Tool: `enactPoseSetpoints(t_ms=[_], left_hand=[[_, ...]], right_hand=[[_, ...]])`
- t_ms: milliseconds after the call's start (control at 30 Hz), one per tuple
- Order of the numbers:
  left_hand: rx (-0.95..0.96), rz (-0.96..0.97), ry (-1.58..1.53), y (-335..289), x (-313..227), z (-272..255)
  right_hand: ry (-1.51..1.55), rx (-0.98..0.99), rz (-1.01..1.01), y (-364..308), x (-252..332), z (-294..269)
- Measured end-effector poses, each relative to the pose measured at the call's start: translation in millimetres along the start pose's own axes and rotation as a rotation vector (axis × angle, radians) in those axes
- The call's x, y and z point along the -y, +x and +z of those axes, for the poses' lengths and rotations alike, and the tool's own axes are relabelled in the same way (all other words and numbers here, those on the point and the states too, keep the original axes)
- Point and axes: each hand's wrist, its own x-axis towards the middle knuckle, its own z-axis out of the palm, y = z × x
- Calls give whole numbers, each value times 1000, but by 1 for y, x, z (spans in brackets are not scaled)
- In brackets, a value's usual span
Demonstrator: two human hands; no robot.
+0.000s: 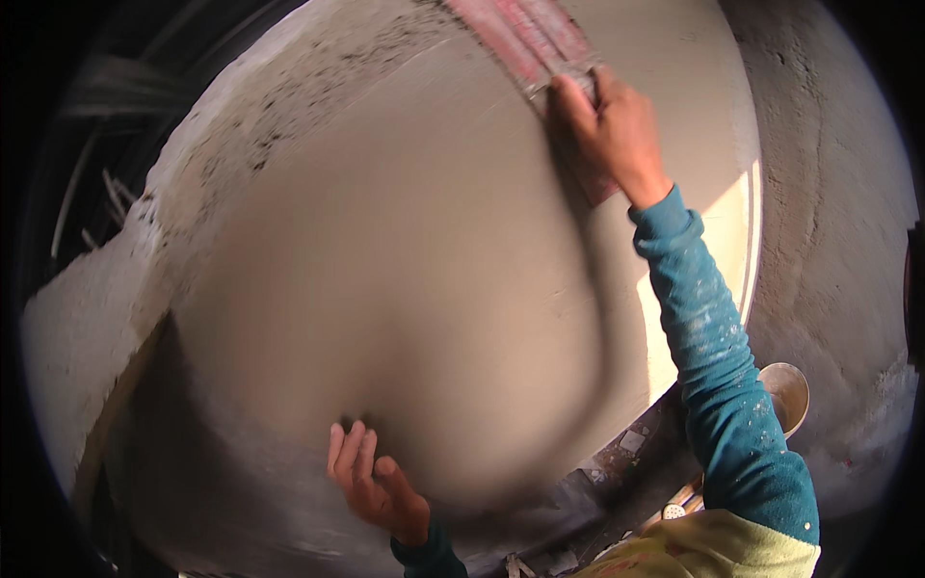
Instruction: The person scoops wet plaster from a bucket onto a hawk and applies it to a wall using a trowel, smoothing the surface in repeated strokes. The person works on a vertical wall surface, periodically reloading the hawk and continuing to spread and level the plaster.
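My right hand [621, 130] is closed around the handle of a long red plastering float [520, 39], worn and smeared with grey. The float lies slanted against the grey plastered wall [434, 241], and its far end runs out of the picture at the top. My left hand [376, 482] is lower down near the wall, empty, with its fingers loosely bent and apart. Whether its fingertips touch the plaster, I cannot tell. Smooth plaster spreads over the middle of the wall.
A rough, pitted strip [279, 116] borders the smooth plaster at the upper left. At the lower right stands a round bucket [788, 397]. Rubble [631, 443] lies along the wall's foot. Another grey wall [819, 193] rises on the right.
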Motion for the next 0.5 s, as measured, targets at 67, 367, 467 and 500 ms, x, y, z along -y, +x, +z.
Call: enactPoseSetpoints(t_ms=[67, 367, 467, 500], left_hand=[[-5, 10, 5, 0, -6, 12], [22, 78, 27, 11, -45, 61], [54, 88, -42, 22, -63, 77], [50, 91, -96, 20, -63, 88]], right_hand=[[6, -23, 90, 20, -49, -13], [94, -76, 478, 63, -314, -54], [-62, -129, 623, 64, -422, -90], [-104, -165, 660, 70, -456, -123]])
